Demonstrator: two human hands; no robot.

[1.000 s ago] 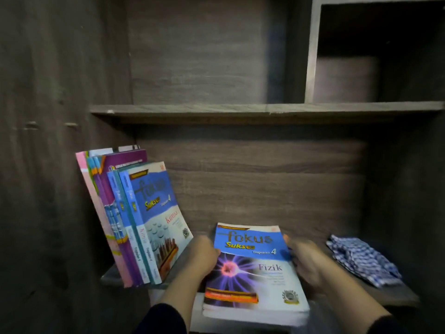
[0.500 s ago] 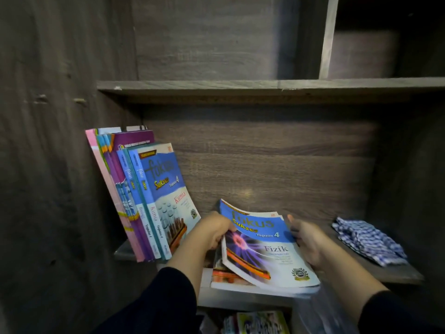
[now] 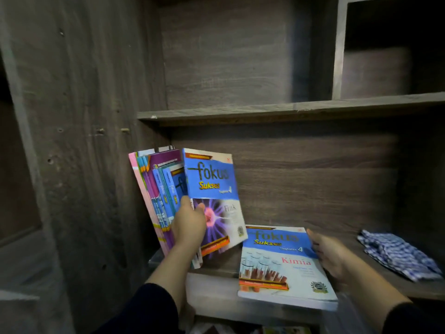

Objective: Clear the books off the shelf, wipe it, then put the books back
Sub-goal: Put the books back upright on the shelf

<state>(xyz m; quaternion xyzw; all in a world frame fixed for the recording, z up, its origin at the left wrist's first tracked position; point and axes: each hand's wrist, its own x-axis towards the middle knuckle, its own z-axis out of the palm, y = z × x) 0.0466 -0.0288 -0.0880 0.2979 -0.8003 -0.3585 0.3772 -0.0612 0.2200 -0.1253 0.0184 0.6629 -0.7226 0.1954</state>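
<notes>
My left hand point(image 3: 190, 225) grips a blue and white Fizik book point(image 3: 214, 201) by its spine edge and holds it upright against a leaning row of several books point(image 3: 156, 189) at the left end of the wooden shelf point(image 3: 216, 285). A second blue and white book titled Kimia point(image 3: 281, 263) lies flat on the shelf near its front edge. My right hand point(image 3: 332, 256) rests against the right edge of the Kimia book, fingers around its far corner. A blue and white checked cloth point(image 3: 395, 254) lies crumpled at the right end of the shelf.
The cabinet's wooden side wall point(image 3: 84, 141) stands close on the left. An upper shelf board point(image 3: 289, 109) runs overhead, with a dark compartment point(image 3: 390, 44) above it at the right. More colourful items show below the shelf's front edge point(image 3: 284, 330).
My left hand lifted the Fizik book off the flat pile and stood it against the leaning row. The Kimia book beneath it is now uncovered. The camera view shifted left and up.
</notes>
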